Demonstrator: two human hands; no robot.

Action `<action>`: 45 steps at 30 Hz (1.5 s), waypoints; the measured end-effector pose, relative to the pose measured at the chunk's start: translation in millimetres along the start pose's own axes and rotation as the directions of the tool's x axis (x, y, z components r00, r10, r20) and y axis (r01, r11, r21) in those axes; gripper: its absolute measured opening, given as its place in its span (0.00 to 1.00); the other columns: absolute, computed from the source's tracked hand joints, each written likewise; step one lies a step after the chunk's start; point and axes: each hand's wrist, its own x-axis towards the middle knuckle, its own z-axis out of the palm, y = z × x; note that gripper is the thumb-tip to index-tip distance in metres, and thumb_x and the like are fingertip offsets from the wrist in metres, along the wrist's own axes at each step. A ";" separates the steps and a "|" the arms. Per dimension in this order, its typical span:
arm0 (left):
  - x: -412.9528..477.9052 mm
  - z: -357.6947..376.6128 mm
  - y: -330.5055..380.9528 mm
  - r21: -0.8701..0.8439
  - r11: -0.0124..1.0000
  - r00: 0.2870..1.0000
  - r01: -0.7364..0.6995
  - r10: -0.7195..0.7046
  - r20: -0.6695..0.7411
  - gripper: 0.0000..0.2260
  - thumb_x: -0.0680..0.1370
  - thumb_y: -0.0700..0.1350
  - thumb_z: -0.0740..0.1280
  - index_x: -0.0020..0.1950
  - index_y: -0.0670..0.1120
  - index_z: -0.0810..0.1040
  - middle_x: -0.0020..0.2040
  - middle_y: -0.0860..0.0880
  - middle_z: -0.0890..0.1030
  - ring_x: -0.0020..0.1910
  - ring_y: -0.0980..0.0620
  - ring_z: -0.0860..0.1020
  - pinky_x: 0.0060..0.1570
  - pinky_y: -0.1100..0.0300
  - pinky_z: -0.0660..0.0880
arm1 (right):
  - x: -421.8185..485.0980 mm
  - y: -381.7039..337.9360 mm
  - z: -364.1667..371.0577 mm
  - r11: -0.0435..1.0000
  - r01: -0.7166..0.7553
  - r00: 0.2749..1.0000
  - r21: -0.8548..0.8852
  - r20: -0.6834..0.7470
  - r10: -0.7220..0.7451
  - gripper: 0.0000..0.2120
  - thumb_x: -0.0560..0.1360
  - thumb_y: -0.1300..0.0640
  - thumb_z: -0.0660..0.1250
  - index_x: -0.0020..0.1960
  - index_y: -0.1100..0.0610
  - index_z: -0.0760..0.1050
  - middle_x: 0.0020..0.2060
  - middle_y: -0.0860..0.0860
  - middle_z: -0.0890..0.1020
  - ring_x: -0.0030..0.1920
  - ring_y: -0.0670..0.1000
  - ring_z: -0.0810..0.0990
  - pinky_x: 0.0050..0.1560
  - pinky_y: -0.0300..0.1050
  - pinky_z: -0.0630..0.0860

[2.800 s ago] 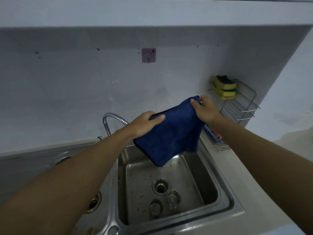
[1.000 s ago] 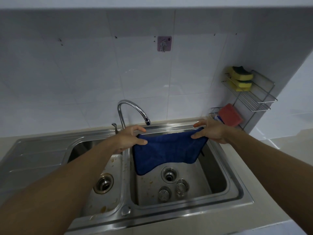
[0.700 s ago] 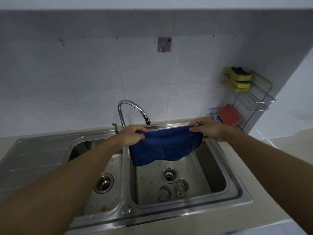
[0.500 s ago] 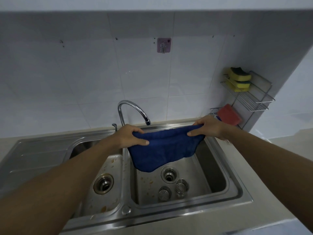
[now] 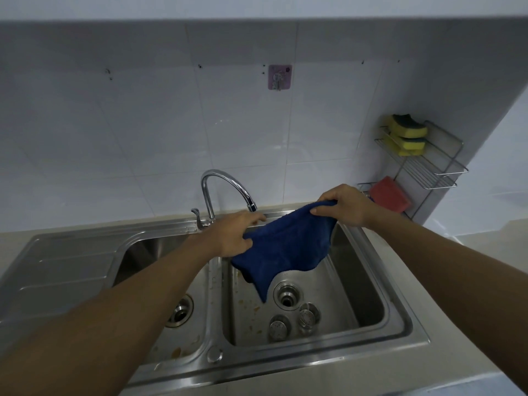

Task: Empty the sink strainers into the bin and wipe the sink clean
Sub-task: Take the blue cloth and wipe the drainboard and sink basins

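A dark blue cloth (image 5: 285, 247) is held above the right basin (image 5: 368, 292) of a stainless double sink (image 5: 411, 335): one edge is gripped by the left hand (image 5: 234, 234), the other is pinched by the right hand (image 5: 344, 205), and a corner hangs down beside the open drain (image 5: 286, 296). Two sink strainers (image 5: 294, 321) are seen lying on the basin floor just in front of that drain, close to each other, amid orange-brown food specks. The left basin (image 5: 183, 310) is partly hidden by the left forearm, with its drain fitting half visible. A curved chrome tap (image 5: 225, 184) is set behind the divider, its spout ending just above the left hand. On the right, a two-tier wire rack (image 5: 428, 167) is mounted in the corner; yellow sponges (image 5: 407, 134) are stacked on the upper tier and a red pad (image 5: 390, 194) is leant in the lower. A purple adhesive hook (image 5: 280, 77) is stuck to the white tiled wall. The sink is set into a pale counter (image 5: 471, 295).
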 end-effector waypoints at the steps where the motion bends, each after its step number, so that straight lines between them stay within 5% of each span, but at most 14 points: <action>1: 0.6 -0.1 3.0 -0.004 1.000 1.000 -0.016 0.016 0.003 0.21 0.78 0.39 0.63 0.69 0.54 0.72 0.59 0.52 0.79 0.56 0.50 0.78 0.56 0.48 0.77 | 0.0 -1.1 0.3 1.000 0.021 1.000 0.000 -0.014 -0.021 0.08 0.77 0.52 0.72 0.45 0.56 0.86 0.39 0.50 0.86 0.43 0.50 0.83 0.47 0.49 0.80; 3: 4.8 2.5 7.9 -0.035 0.999 1.000 0.000 0.000 -0.011 0.13 0.79 0.39 0.60 0.59 0.54 0.74 0.49 0.50 0.81 0.48 0.48 0.79 0.49 0.47 0.78 | 2.2 -1.8 2.2 0.998 0.039 0.998 0.049 -0.048 -0.036 0.07 0.77 0.52 0.72 0.46 0.55 0.86 0.39 0.49 0.86 0.43 0.48 0.84 0.47 0.48 0.81; 6: 11.2 6.9 14.2 -0.118 0.990 0.996 0.079 -0.083 -0.033 0.05 0.80 0.45 0.57 0.50 0.51 0.71 0.47 0.48 0.80 0.47 0.45 0.79 0.49 0.47 0.75 | 6.4 -6.7 4.9 0.976 0.017 0.995 0.219 -0.095 0.004 0.05 0.77 0.55 0.72 0.47 0.54 0.86 0.42 0.49 0.87 0.46 0.50 0.85 0.51 0.49 0.82; 11: 15.6 11.6 16.4 -0.298 0.951 0.984 0.085 -0.126 -0.122 0.16 0.82 0.61 0.58 0.48 0.52 0.77 0.43 0.54 0.81 0.41 0.57 0.79 0.43 0.60 0.75 | 9.6 -18.3 2.7 0.948 0.045 0.990 0.316 -0.144 0.000 0.05 0.76 0.57 0.72 0.44 0.51 0.86 0.41 0.48 0.87 0.46 0.51 0.85 0.50 0.49 0.81; 16: 26.5 8.9 18.7 -0.432 0.880 0.947 0.195 -0.284 -0.151 0.17 0.82 0.49 0.61 0.41 0.38 0.78 0.37 0.47 0.79 0.38 0.49 0.77 0.38 0.57 0.70 | 7.8 -21.7 1.3 0.944 0.084 0.992 0.320 -0.119 -0.048 0.07 0.76 0.60 0.72 0.51 0.53 0.86 0.45 0.47 0.87 0.49 0.47 0.85 0.51 0.44 0.81; 18: 33.0 5.1 26.1 -0.555 0.793 0.916 0.252 -0.380 -0.128 0.11 0.81 0.44 0.62 0.51 0.38 0.80 0.43 0.45 0.80 0.43 0.48 0.78 0.39 0.57 0.72 | 7.9 -21.3 3.1 0.949 0.083 0.992 0.305 -0.117 -0.049 0.07 0.75 0.60 0.73 0.51 0.52 0.86 0.45 0.46 0.87 0.48 0.46 0.85 0.50 0.42 0.81; 21: 36.8 -3.2 41.8 -0.828 0.510 0.896 0.235 -0.443 -0.019 0.12 0.81 0.37 0.59 0.62 0.44 0.76 0.54 0.41 0.80 0.49 0.45 0.81 0.34 0.55 0.80 | 7.7 -19.5 8.7 0.963 0.081 0.992 0.258 -0.113 -0.053 0.07 0.74 0.60 0.74 0.47 0.49 0.86 0.42 0.46 0.87 0.45 0.46 0.85 0.46 0.41 0.81; 27: 33.6 -16.8 58.3 -0.991 0.033 0.930 0.132 -0.350 0.113 0.15 0.81 0.30 0.54 0.65 0.34 0.73 0.62 0.33 0.77 0.59 0.38 0.81 0.48 0.49 0.84 | 6.0 -22.9 32.2 0.933 -0.047 0.995 0.357 -0.065 0.075 0.07 0.74 0.62 0.71 0.44 0.52 0.86 0.41 0.53 0.87 0.44 0.51 0.84 0.48 0.49 0.80; 31: 33.7 -13.3 58.7 -0.990 -0.062 0.928 0.126 -0.344 0.140 0.12 0.81 0.31 0.55 0.62 0.32 0.74 0.58 0.31 0.81 0.56 0.37 0.83 0.55 0.49 0.82 | -1.4 -31.7 38.6 0.896 -0.097 0.995 0.433 0.056 0.080 0.07 0.70 0.46 0.76 0.44 0.49 0.85 0.40 0.47 0.86 0.42 0.43 0.84 0.39 0.33 0.76; 34: 33.4 -10.8 54.7 -0.985 -0.099 0.923 0.138 -0.347 0.164 0.11 0.81 0.32 0.58 0.61 0.32 0.74 0.58 0.32 0.81 0.56 0.39 0.84 0.57 0.49 0.81 | -2.7 -31.4 43.0 0.981 -0.051 0.998 0.190 0.049 0.042 0.11 0.65 0.47 0.80 0.44 0.47 0.82 0.37 0.45 0.84 0.37 0.39 0.82 0.36 0.34 0.75; 37: 31.0 -12.5 48.1 -0.982 0.027 0.925 0.187 -0.342 0.167 0.10 0.78 0.32 0.63 0.59 0.34 0.76 0.58 0.34 0.82 0.53 0.41 0.85 0.54 0.52 0.83 | 1.4 -28.2 43.3 0.998 -0.031 0.999 0.050 0.030 0.030 0.08 0.70 0.61 0.73 0.42 0.48 0.81 0.33 0.44 0.81 0.33 0.38 0.78 0.35 0.36 0.72; 41: 24.0 -15.5 31.4 -0.813 0.533 0.950 0.235 -0.304 0.076 0.08 0.77 0.36 0.69 0.55 0.41 0.79 0.53 0.39 0.84 0.48 0.48 0.87 0.52 0.56 0.83 | 3.9 -28.7 37.1 0.999 -0.033 0.998 0.009 0.059 0.033 0.13 0.73 0.66 0.65 0.49 0.53 0.83 0.38 0.42 0.82 0.37 0.39 0.79 0.34 0.26 0.70; 45: 19.9 -12.3 23.6 -0.447 0.888 0.972 0.107 -0.188 -0.142 0.06 0.79 0.46 0.70 0.49 0.43 0.81 0.39 0.45 0.81 0.39 0.51 0.84 0.44 0.58 0.80 | 7.1 -37.2 34.8 0.999 -0.034 0.991 -0.031 0.129 0.037 0.13 0.76 0.66 0.59 0.44 0.49 0.75 0.39 0.45 0.78 0.39 0.43 0.76 0.35 0.35 0.68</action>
